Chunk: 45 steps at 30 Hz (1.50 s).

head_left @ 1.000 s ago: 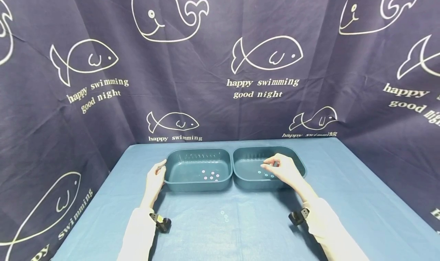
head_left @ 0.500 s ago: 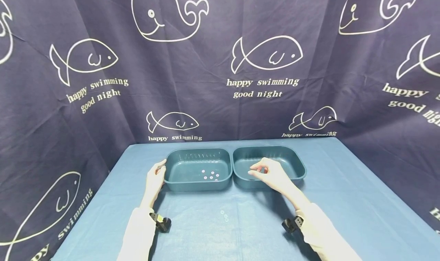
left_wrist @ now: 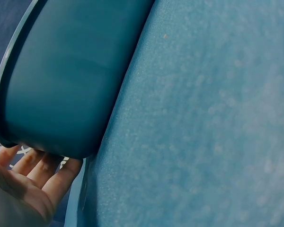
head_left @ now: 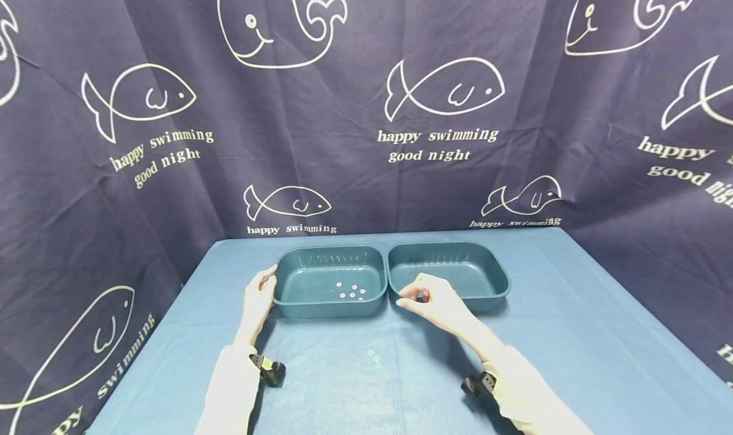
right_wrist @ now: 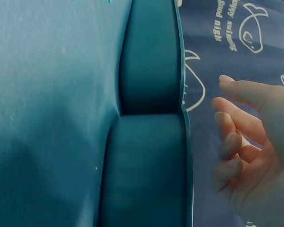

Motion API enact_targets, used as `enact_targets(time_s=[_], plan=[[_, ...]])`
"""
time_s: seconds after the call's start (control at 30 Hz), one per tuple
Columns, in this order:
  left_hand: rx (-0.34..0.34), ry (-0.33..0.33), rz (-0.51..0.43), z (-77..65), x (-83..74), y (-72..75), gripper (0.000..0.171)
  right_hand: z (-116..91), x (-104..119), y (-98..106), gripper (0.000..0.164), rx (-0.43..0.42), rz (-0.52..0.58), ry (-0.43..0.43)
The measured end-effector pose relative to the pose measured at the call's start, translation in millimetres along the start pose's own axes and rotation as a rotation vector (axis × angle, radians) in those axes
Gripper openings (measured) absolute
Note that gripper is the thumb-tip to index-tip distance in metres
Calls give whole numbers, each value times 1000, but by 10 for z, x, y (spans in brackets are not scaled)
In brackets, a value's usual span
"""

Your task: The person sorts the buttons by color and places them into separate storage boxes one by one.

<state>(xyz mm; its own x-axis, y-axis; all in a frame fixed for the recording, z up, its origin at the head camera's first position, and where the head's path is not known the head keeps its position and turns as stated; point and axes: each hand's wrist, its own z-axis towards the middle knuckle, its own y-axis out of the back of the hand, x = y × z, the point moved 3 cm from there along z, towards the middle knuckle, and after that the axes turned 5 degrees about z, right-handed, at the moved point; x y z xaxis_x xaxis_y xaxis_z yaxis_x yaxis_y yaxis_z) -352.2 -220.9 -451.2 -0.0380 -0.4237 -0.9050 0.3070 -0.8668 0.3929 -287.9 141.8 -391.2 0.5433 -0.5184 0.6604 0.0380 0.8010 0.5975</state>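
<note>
Two teal plastic bins stand side by side on the blue-covered table. My left hand touches the outer end of the left bin; in the left wrist view its fingers lie along the end wall beneath the rim. Several small whitish discs lie in that bin's right half. My right hand hovers over the near left corner of the right bin, hiding part of its floor. In the right wrist view its thumb and index finger are apart with nothing between them, and the other fingers are loosely bent.
Three pale, see-through rings lie on the tablecloth in front of the bins. A dark curtain printed with white fish and whales hangs behind the table and along its sides. A small black camera sits on each wrist.
My right hand has moved left and nearer across the right bin, from above its middle to its near left corner. My left hand has stayed at the left bin.
</note>
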Motion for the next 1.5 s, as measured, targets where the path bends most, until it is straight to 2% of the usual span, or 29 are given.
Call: enact_targets(time_s=[0.2,0.4,0.73,1.17,1.43,1.5], plan=[[-1,3,-3,-3,-4,-7,39,-48,44,-124,13,56,21,15],[2,8,-11,-22,-15,-7,39,-121,72,-274,17,117,67,65],[-4,9,-28,-6,-6,-3,39,-174,86,-451,14,203,100,82],[-12,5,-27,-10,14,-5,38,-159,75,-569,14,287,91,115],[-7,4,-18,-11,4,-3,38,-142,35,-666,10,388,10,68],[-4,-2,-20,-13,3,-1,38,-138,43,-684,9,402,-11,83]])
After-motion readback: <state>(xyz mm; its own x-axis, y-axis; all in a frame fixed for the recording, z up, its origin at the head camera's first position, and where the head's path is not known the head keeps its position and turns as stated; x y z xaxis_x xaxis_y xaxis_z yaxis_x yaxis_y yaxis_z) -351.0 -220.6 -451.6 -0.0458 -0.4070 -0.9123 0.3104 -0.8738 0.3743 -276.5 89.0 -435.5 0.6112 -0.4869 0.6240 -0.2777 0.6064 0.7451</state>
